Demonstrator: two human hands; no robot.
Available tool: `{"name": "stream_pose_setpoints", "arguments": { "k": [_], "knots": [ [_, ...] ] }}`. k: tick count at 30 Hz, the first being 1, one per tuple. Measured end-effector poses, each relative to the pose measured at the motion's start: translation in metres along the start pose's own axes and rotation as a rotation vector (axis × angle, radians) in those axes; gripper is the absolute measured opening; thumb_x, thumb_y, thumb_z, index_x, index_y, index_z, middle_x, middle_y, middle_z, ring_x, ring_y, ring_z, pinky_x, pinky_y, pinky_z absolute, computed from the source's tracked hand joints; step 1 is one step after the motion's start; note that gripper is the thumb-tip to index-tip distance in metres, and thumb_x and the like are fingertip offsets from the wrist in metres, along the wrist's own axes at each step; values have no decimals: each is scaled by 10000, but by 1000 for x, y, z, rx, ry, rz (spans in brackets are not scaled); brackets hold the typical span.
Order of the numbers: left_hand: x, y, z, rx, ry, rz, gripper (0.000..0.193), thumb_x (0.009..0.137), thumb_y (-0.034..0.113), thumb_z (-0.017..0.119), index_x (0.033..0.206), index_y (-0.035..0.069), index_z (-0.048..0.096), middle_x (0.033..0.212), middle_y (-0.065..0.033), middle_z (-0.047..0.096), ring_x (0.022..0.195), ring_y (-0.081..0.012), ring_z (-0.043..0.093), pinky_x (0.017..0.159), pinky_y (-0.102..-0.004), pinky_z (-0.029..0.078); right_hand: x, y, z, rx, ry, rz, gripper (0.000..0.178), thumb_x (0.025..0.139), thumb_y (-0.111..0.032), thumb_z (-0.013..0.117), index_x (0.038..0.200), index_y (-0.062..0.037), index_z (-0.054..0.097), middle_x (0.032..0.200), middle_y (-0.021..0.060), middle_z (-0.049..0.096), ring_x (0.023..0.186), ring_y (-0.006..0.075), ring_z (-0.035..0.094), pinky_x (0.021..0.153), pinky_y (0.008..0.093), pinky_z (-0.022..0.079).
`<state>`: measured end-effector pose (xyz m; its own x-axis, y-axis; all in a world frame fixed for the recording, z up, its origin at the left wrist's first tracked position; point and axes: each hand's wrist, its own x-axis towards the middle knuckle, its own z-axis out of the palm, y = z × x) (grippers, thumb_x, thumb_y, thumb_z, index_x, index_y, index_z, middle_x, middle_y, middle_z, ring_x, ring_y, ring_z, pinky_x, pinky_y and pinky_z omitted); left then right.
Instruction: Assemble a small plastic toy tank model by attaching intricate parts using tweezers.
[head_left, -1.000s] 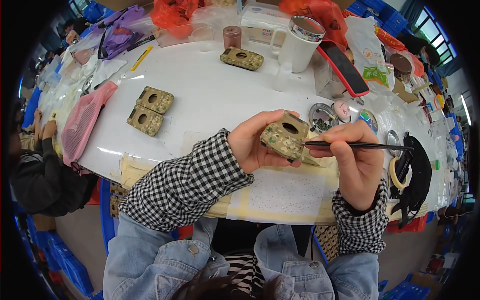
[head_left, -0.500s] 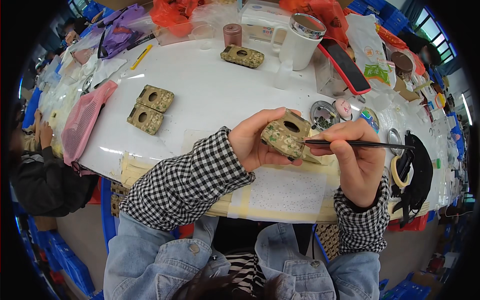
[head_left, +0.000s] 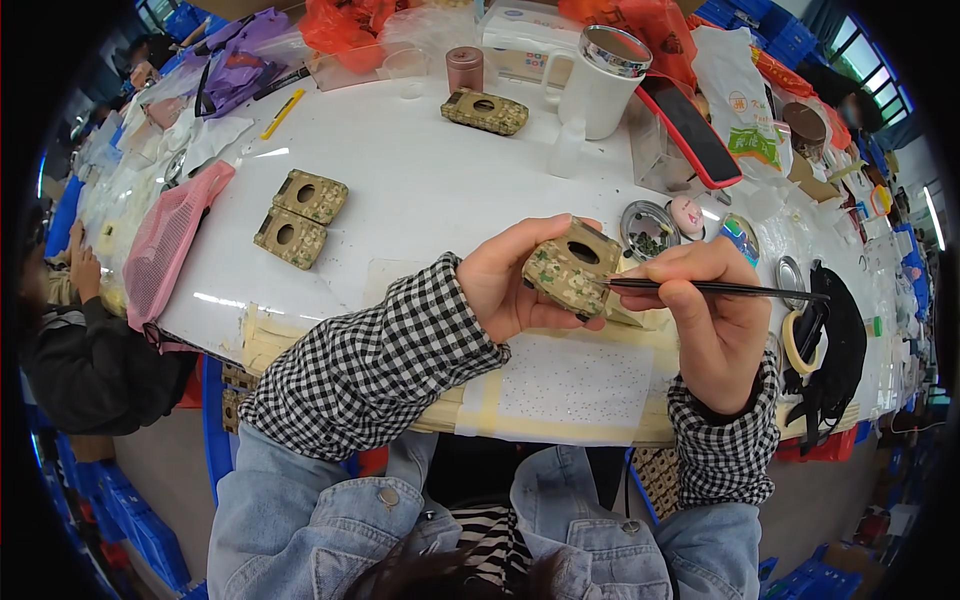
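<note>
On the white table [head_left: 420, 190], at about nine o'clock from the hands, two camouflage blocks lie side by side, touching: one [head_left: 311, 196] farther, one [head_left: 290, 237] nearer. A third loose block [head_left: 485, 111] lies at twelve o'clock, near the white mug [head_left: 598, 82]. A fourth, the held block [head_left: 567, 270], sits above the table's near edge, a little right of centre.

The left hand [head_left: 505, 285] wraps that block from the left, thumb over its top edge and fingers under it, closed firmly around it. The right hand [head_left: 705, 315] pinches a thin dark brush [head_left: 715, 289] between thumb and fingers, its tip touching the block's right face at three o'clock.

The block looks rigid and small, likely light, with a round hole in its upper face. Its flat painted sides probably give a steady hold; wet paint would smear, so the edges seem the safest place to hold it. The brush is slim and light, best pinched near the tip end for control.

Count: four blocks, one brush, one mug, two round paint tins [head_left: 650, 227] at one o'clock.
</note>
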<state>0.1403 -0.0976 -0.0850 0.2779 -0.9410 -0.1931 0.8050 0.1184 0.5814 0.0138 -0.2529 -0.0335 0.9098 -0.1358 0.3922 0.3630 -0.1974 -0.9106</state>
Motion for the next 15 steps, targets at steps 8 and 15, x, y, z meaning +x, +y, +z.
{"name": "stream_pose_setpoints", "arguments": {
  "k": [8,15],
  "knots": [
    [0,0,0,6,-3,0,465,942,324,359,1286,13,390,1119,-187,566,885,-273,637,767,-409,559,0,0,-1,-10,-11,-10,98,879,-32,568,942,41,555,876,103,597,774,118,602,685,218,483],
    [0,0,0,1,6,-2,469,942,328,360,1285,9,389,1109,-184,566,868,-268,637,763,-410,561,0,-1,0,22,-10,14,111,886,-41,561,953,45,543,901,113,593,793,130,609,706,227,495]
  ]
}}
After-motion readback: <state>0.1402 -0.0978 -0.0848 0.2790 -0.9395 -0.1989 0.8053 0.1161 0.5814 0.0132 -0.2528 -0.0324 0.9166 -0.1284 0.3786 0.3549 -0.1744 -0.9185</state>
